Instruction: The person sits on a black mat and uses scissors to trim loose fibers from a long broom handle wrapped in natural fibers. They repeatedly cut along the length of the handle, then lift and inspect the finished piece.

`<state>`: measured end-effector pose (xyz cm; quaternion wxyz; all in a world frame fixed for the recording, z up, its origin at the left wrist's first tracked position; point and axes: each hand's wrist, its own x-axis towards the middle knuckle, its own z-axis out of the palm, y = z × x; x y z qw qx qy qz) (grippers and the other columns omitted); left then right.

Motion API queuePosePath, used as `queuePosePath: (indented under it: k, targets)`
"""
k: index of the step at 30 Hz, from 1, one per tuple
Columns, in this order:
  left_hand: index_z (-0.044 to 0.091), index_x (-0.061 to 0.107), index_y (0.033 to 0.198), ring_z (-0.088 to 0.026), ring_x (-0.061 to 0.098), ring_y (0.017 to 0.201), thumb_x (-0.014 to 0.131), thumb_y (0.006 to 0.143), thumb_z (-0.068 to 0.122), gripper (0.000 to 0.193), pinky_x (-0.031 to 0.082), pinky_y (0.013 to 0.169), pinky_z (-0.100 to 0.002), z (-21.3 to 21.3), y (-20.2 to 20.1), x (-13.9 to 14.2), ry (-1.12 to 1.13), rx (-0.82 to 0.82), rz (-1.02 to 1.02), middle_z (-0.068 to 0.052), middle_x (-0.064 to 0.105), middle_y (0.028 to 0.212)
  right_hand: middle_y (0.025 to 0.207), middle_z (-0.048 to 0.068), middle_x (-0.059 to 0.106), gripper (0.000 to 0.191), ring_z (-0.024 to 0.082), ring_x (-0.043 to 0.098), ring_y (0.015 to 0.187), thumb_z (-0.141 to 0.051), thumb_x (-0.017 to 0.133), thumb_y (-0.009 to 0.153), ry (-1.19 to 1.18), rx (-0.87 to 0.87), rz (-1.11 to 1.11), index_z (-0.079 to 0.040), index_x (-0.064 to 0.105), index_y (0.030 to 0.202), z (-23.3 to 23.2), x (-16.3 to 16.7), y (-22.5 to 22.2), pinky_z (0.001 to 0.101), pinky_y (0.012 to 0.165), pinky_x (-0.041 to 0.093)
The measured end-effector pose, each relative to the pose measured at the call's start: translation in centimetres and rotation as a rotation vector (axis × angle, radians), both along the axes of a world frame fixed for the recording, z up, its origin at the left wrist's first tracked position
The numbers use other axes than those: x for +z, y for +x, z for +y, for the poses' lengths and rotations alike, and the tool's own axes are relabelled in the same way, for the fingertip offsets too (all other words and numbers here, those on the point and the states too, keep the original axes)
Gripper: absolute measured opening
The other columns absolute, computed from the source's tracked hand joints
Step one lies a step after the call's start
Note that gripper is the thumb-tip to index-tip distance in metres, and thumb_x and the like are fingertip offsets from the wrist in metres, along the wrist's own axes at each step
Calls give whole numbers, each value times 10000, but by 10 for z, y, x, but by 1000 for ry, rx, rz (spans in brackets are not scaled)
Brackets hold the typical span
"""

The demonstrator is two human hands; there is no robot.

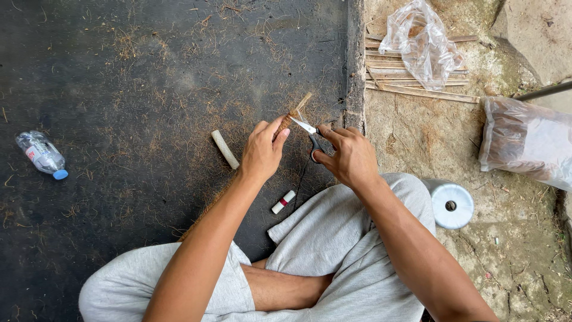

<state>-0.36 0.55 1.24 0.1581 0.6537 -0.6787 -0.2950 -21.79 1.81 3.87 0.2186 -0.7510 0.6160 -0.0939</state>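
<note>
A small plastic water bottle (41, 154) with a blue cap lay on its side at nine o'clock on a dark mat (119, 77) strewn with loose brown fibres. Nearer the centre, a short pale stick (225, 149) rested on the mat just beside the left hand (262, 152), at its nine o'clock. That hand's grip was clenched around a bundle of brown fibre (287, 121) bound to a thin stick, whose tip pointed toward one o'clock. At six o'clock from the bundle, a small white tube with a red band (283, 202) lay on the mat, close to the seated person's grey-clad knee. The right hand (348, 156) had its grip grasping a pair of black-handled scissors (311, 136), the blades parted and touching the bundle's side. Beyond the mat's edge, at three o'clock, a round silver tin (451, 205) sat on bare ground. Thin wooden slats (417, 86) and a crumpled clear plastic bag (423, 45) lay at one o'clock, with a second filled plastic bag (527, 140) at the far right.
</note>
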Motion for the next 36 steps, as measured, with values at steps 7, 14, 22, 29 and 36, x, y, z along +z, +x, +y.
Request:
queuePosePath:
  k: [7, 14, 22, 29, 36]
  targets:
    - [97, 630, 1358, -177, 569, 733, 664, 960, 303, 449, 513, 673, -336, 3, -6, -15, -65, -28, -11, -53, 579, 870, 835, 65, 729, 602, 202, 620, 770, -366, 818, 789, 10, 12, -12, -123, 666, 1317, -2, -6, 0, 394, 674, 574]
    - [106, 643, 1354, -182, 595, 766, 680, 944, 296, 453, 539, 710, -333, 5, -4, -19, -81, 17, 12, -64, 600, 897, 772, 60, 735, 418, 148, 596, 477, -222, 701, 910, 169, -70, -116, -173, 686, 1324, -2, -8, -2, 381, 501, 517]
    - [95, 661, 1318, -201, 604, 811, 753, 895, 312, 485, 529, 736, -359, 5, -2, -12, -151, 59, -21, -80, 604, 917, 913, 137, 760, 600, 210, 666, 663, -367, 842, 736, -111, 24, -116, -84, 704, 1247, 0, -8, -7, 404, 656, 583]
    - [96, 686, 1286, -184, 597, 779, 811, 830, 271, 504, 533, 749, -343, 8, -6, -20, -147, 67, 1, -61, 622, 920, 859, 97, 775, 483, 198, 637, 601, -328, 741, 863, 95, 6, -69, -171, 692, 1317, -1, -22, -4, 400, 606, 548]
    - [108, 708, 1252, -181, 596, 782, 823, 804, 271, 490, 545, 763, -326, 5, -3, -24, -145, 95, -22, -49, 631, 912, 830, 135, 749, 497, 178, 657, 554, -251, 810, 781, -9, -32, -101, -97, 701, 1241, -2, -17, -8, 363, 553, 574]
